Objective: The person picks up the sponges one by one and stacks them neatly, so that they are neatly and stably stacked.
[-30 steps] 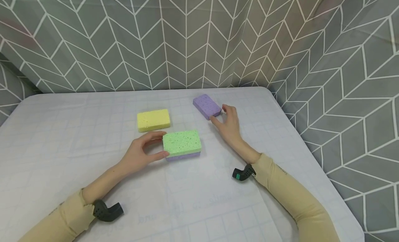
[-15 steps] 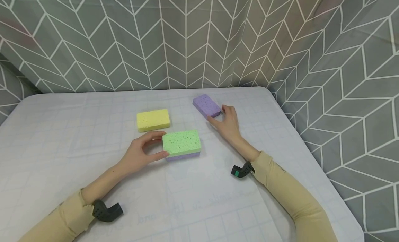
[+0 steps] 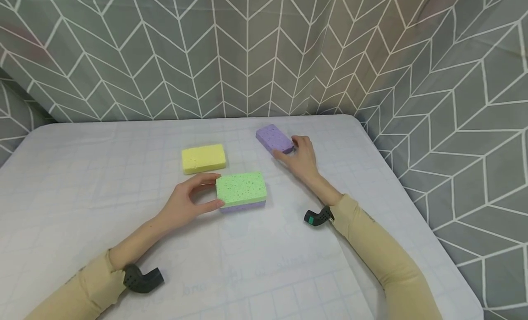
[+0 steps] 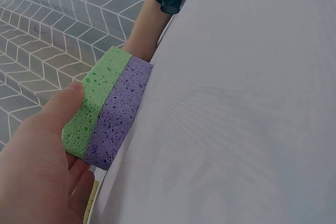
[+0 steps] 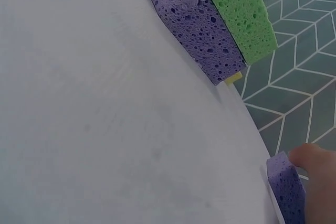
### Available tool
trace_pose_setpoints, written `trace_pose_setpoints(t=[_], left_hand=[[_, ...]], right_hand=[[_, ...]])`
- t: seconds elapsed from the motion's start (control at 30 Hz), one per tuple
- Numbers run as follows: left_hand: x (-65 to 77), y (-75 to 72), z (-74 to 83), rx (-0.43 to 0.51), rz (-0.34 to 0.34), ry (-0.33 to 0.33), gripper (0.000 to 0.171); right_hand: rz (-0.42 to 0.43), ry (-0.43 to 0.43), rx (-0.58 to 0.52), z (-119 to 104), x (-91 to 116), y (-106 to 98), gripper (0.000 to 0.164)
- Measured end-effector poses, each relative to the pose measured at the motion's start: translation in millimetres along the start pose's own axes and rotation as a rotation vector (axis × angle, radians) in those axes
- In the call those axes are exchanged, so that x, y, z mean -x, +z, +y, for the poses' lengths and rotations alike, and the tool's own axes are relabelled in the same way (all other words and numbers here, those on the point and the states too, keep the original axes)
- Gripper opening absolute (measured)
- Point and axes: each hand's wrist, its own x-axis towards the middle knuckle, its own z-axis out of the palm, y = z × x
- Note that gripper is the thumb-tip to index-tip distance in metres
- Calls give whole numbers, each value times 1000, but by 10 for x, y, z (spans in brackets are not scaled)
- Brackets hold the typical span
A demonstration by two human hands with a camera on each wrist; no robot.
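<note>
A green sponge (image 3: 241, 187) lies flat on top of a purple sponge (image 3: 244, 207), their edges nearly lined up. My left hand (image 3: 183, 201) holds the left end of the green one between thumb and fingers. In the left wrist view the thumb presses on the green sponge (image 4: 97, 100), with the lower purple sponge (image 4: 119, 111) against its underside. Farther back, my right hand (image 3: 303, 160) grips the near right end of a second purple sponge (image 3: 273, 137), thumb in front and fingers behind. The right wrist view shows its thumb at the edge of that sponge (image 5: 286, 190).
A yellow sponge (image 3: 203, 159) lies just behind the stack, to its left. The table (image 3: 103, 173) wears a white cloth with faint printing. Grey patterned curtains (image 3: 231, 54) hang along the back and right side of the table.
My right hand has edged forward and left, its thumb and fingers closing around the far purple sponge. The left hand and the stacked sponges have stayed in place.
</note>
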Motion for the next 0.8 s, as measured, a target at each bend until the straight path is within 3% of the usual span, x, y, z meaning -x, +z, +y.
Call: trace_pose_setpoints(t=[0.8], left_hand=[[0,-7,8,-8,3,11,62]], right_hand=[[20,-24,35,10,7,25,78]])
